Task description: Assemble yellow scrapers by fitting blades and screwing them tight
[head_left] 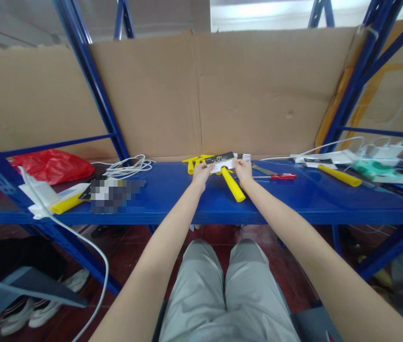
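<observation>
Both hands hold a scraper with a yellow handle (234, 186) above the blue shelf, its handle pointing towards me. Across its wide head lies a black and white card sleeve (222, 160). My left hand (201, 172) is closed on the left end of the head, and my right hand (243, 172) grips the right end. The blade itself is hidden. Behind my left hand lie several yellow handle-like pieces (191, 166). A screwdriver with a red handle (284, 176) rests just right of my right hand.
On the right lies another yellow-handled scraper (340, 175), beside white cables and a green-and-white packet (379, 170). A coiled white cable (130, 166), a red plastic bag (53, 166) and a yellow handle (66, 204) are on the left. Cardboard (201, 95) walls the back between blue posts.
</observation>
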`<move>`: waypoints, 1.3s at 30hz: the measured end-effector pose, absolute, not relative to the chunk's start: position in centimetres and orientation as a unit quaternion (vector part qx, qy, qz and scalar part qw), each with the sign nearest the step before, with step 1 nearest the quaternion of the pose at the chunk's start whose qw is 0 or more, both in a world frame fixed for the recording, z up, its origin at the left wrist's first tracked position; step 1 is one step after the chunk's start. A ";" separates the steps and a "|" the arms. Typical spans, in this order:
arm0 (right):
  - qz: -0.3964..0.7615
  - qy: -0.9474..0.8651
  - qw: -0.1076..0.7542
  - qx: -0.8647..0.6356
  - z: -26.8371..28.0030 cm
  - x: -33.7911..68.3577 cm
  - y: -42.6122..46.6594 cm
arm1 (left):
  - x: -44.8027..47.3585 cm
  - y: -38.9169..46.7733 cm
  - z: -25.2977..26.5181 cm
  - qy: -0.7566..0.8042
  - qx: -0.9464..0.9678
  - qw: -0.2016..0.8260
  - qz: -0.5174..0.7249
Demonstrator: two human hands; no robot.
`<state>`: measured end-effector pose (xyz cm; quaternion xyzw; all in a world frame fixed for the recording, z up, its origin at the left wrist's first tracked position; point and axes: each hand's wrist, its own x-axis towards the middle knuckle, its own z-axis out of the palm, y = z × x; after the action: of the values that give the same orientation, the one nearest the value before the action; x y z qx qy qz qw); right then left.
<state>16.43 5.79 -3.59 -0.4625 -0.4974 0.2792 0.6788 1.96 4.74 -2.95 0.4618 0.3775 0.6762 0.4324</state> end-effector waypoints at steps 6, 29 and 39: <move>0.329 -0.467 0.692 -0.441 -4.1 16.4 6.5 | 1.8 4.3 -2.6 0.401 0.449 0.408 0.686; -0.034 -0.725 0.454 -0.517 -2.5 15.5 2.0 | 1.1 4.8 -2.8 0.462 0.400 0.337 0.716; 0.151 -0.780 0.404 -0.453 -2.4 14.8 1.3 | 1.1 4.5 -2.7 0.493 0.389 0.311 0.713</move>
<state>14.78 1.28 -2.44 -0.4530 -0.7804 0.1507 0.4039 1.11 4.48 -2.75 0.3890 0.4931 0.7132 0.3113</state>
